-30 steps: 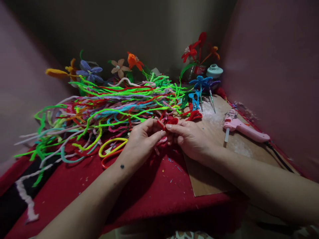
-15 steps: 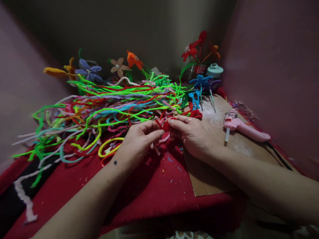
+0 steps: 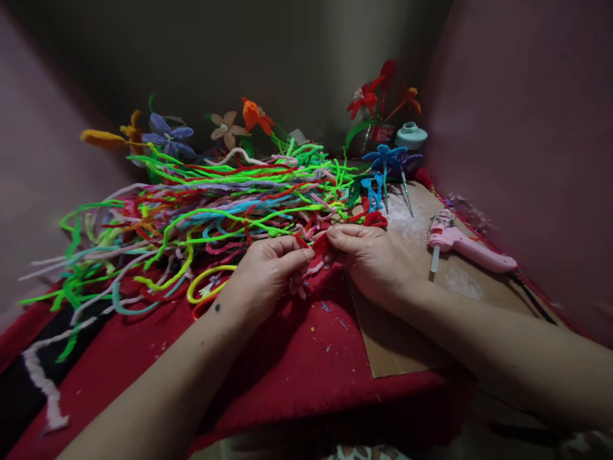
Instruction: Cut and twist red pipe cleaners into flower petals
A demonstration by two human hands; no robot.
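Note:
A small red fuzzy piece (image 3: 320, 243) is pinched between the thumb and fingers of my right hand (image 3: 360, 254). Just left of it, my left hand (image 3: 276, 263) has its fingertips closed on a red end of fuzzy stem (image 3: 301, 243). The two hands almost meet at the front edge of a heap of coloured fuzzy stems (image 3: 225, 191). Whether both hold the same red piece is too small to tell.
A pink glue gun (image 3: 472, 249) lies on a brown board (image 3: 393, 345) at the right. Fuzzy-stem flowers, among them a blue one (image 3: 384, 155), stand behind. A yellow ring (image 3: 194, 287) lies left of my left hand on the red cloth (image 3: 287, 377).
My fingertips have shifted slightly around the red piece, which now shows a broader side. The whole view has moved a little, with things sitting slightly farther left.

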